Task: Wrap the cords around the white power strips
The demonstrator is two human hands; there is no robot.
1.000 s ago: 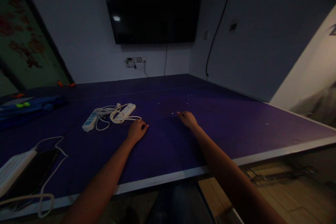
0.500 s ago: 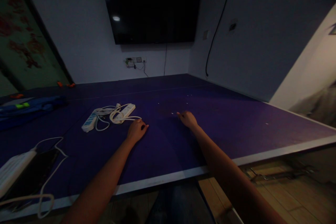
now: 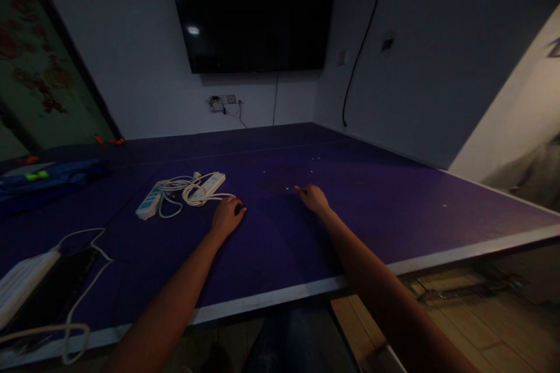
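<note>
My left hand (image 3: pixel 227 215) rests palm down on the dark blue table (image 3: pixel 394 204), fingers curled loosely, just right of a white coiled cable (image 3: pixel 195 192) that joins two white power strips (image 3: pixel 149 201). The hand lies close to the cable's loop; I cannot tell if it touches it. My right hand (image 3: pixel 312 197) lies flat on the table further right, fingers stretched forward, holding nothing. The room is dim.
A second white power strip (image 3: pixel 21 285) with its cable and a dark flat object lie at the near left edge. Blue fabric (image 3: pixel 52 178) sits at the far left. A black screen (image 3: pixel 256 11) hangs on the wall. The table's white edge runs across the front.
</note>
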